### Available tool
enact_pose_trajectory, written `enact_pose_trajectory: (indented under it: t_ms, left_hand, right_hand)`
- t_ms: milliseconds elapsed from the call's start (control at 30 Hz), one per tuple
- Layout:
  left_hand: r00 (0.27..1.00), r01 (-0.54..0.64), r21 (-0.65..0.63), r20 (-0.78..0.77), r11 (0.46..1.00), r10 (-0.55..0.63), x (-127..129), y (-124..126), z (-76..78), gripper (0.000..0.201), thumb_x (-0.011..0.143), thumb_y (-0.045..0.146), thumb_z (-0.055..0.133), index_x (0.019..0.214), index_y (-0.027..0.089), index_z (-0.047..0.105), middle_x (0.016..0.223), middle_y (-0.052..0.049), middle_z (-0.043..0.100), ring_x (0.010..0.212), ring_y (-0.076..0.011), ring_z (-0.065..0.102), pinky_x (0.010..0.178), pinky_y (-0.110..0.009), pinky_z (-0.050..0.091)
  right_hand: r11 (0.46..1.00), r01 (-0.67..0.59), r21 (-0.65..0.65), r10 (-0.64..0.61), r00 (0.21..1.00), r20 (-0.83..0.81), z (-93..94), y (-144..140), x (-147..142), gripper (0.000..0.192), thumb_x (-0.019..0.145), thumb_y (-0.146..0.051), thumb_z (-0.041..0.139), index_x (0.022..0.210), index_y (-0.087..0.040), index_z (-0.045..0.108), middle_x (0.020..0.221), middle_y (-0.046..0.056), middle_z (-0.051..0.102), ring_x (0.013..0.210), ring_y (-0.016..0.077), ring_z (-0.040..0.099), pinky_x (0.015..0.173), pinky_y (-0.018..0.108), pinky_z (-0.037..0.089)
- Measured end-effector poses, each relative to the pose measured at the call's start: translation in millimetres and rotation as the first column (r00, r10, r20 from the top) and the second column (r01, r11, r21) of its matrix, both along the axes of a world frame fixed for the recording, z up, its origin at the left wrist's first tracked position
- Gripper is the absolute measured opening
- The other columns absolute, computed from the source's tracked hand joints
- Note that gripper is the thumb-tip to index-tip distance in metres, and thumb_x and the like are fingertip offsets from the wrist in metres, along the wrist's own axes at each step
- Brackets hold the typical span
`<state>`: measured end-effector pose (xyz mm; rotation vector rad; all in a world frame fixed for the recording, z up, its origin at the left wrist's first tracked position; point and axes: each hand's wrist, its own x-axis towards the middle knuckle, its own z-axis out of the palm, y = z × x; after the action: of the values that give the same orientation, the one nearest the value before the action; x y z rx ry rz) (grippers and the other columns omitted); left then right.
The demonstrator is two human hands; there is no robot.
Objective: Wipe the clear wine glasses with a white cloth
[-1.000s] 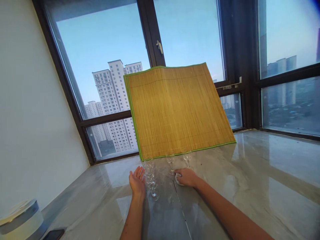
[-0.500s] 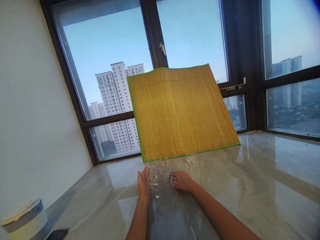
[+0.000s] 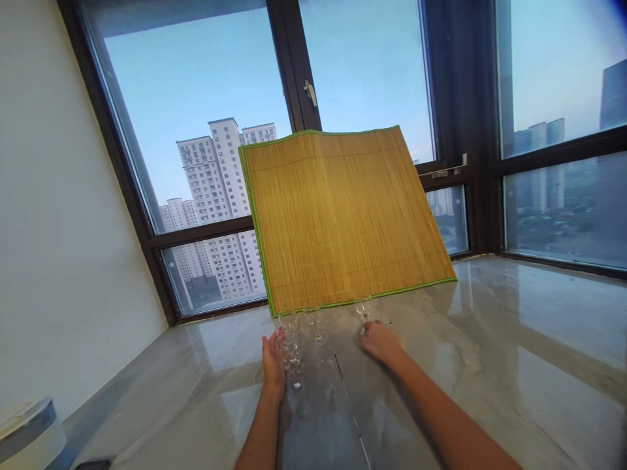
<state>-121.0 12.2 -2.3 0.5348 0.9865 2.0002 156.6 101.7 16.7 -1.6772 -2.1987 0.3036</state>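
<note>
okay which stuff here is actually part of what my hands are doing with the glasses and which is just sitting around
In hand:
left hand beside the cluster of stemmed glasses
right hand at the foot of the lone glass
middle glass between them
marble counter

Lying about:
bamboo mat leaning on the window
round container at far left
dark phone
</note>
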Motion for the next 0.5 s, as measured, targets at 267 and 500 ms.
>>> enact_pose_trajectory:
  t_ms: [267,500]
  left_hand:
    - [0.999,0.040,0.000,-0.022,0.999,-0.040,2.8,-4.3,0.9,0.049,0.091,0.058,0.045,0.109,0.019,0.068,0.105,-0.008,0.071,0.085,-0.0195,0.068,0.072,-0.030,0.054]
    - [0.998,0.056,0.011,-0.001,0.998,-0.056,8.6,-6.5,6.1,0.043,0.092,0.054,0.046,0.107,0.020,0.067,0.100,-0.007,0.072,0.078,-0.0177,0.068,0.068,-0.029,0.053]
  right_hand:
    - [0.985,-0.169,-0.024,0.169,0.986,-0.004,-0.5,3.8,-1.8,0.035,0.083,-0.025,0.047,0.102,-0.018,0.076,0.104,0.017,0.074,0.098,0.0294,0.069,0.074,0.031,0.045]
    - [0.928,-0.372,-0.014,0.372,0.928,-0.026,1.7,-13.2,-16.3,0.040,0.076,-0.023,0.050,0.106,-0.022,0.076,0.111,0.012,0.074,0.103,0.0287,0.068,0.081,0.032,0.046]
